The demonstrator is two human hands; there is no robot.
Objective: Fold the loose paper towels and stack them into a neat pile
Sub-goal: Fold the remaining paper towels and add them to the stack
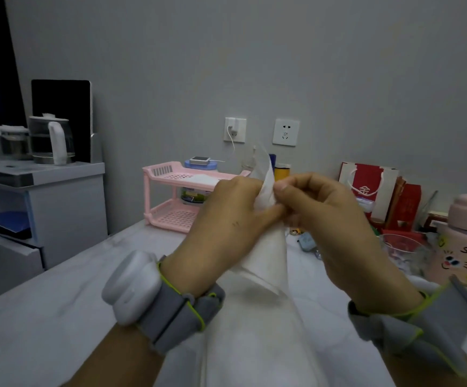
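A white paper towel (265,258) hangs lifted above the white table (59,303), its upper part pinched between both hands and its lower part draping down toward me. My left hand (226,219) grips the towel's top from the left. My right hand (324,219) pinches the same top edge from the right, thumb and fingers closed on it. A tip of the towel sticks up above the fingers. Both wrists wear grey straps; the left one carries a white device.
A pink two-tier plastic rack (176,191) stands at the table's back. Red gift bags (371,191), a clear cup (402,247) and a pink flask (463,238) crowd the right side. A grey cabinet with glass kettles (51,141) stands left.
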